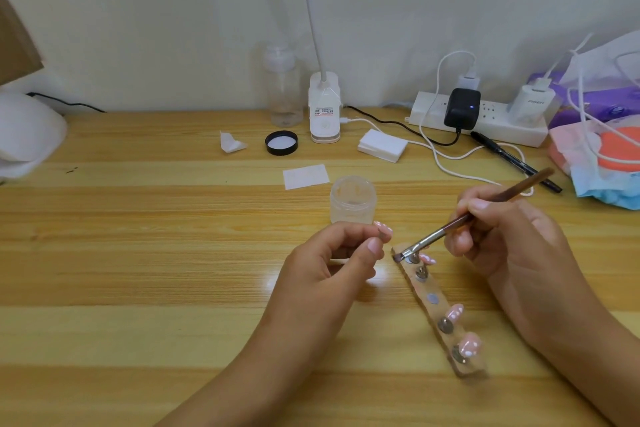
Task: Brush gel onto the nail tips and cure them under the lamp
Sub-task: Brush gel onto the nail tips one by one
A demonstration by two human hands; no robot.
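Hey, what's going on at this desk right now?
A person is working on false nail tips. The left hand pinches one nail tip between thumb and forefinger, while the right hand holds a brush, bristles down by the far end of the wooden holder strip, where other tips sit. An open jar stands behind the hands; the white lamp is far left.

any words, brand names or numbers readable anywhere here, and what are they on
"PISEN": faint grey letters on the white charger plugged into the power strip.
Sticker on the white lamp base: red and black print, too small to read.
Nothing readable on the brush, the gel jar, the held nail tip or the black pen.
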